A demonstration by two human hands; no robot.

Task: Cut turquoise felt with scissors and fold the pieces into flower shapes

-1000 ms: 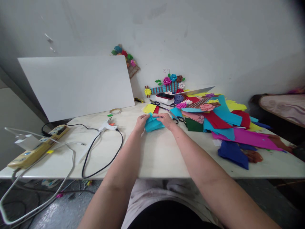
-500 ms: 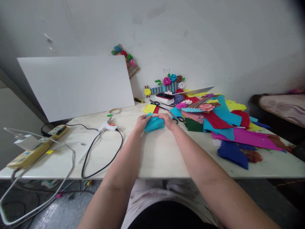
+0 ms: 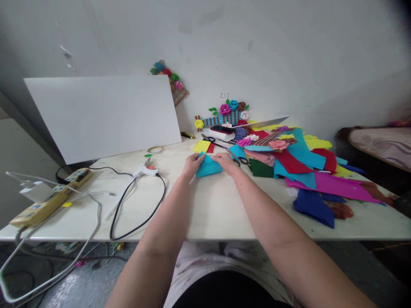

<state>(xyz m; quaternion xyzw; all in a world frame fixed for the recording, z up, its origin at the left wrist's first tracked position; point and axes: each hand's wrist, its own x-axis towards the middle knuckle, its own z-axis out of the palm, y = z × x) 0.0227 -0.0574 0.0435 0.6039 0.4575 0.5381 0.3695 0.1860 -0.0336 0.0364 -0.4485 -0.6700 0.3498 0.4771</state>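
Observation:
A folded piece of light blue felt [image 3: 208, 167] lies on the pale table [image 3: 208, 205] straight ahead of me. My left hand [image 3: 192, 164] pinches its left upper corner with closed fingers. My right hand [image 3: 227, 162] presses and grips its right upper edge, fingers curled onto the felt. Both forearms reach out from the table's near edge. A yellow felt scrap [image 3: 201, 146] lies just behind the blue piece.
A heap of coloured felt sheets [image 3: 308, 171] covers the right side. Scissors [image 3: 239, 160] lie beside my right hand. A white glue gun [image 3: 146, 171] with a black cord, a power strip [image 3: 48, 199], a tape ring [image 3: 156, 149] and a leaning white board [image 3: 102, 113] are on the left.
The hands have shifted slightly on the blue felt, the fingers working its top edge; the felt stays in the same place on the table.

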